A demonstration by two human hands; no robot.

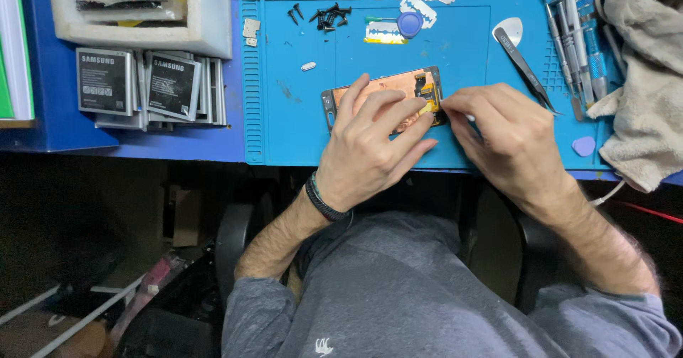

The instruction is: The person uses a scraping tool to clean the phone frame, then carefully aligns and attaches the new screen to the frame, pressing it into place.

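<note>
Blue mat [299,116] on the tabletop [57,109] holds an opened phone [413,86], pressed flat by the spread left hand [373,141], while the right hand [501,134] pinches a thin white tool [469,118] at its edge, with black screws [329,15] nearby.

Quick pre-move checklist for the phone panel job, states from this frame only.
1. Left hand pinning the copper-backed phone panel flat on the blue mat: ok.
2. Right hand pinching a small white tool at the panel's right edge: ok; tip hidden.
3. Yellow flex area uncovered: ok.
4. Loose black screws away from the panel: ok.
5. Tweezers within reach: ok.
6. Connector seated or free: cannot tell.
</note>
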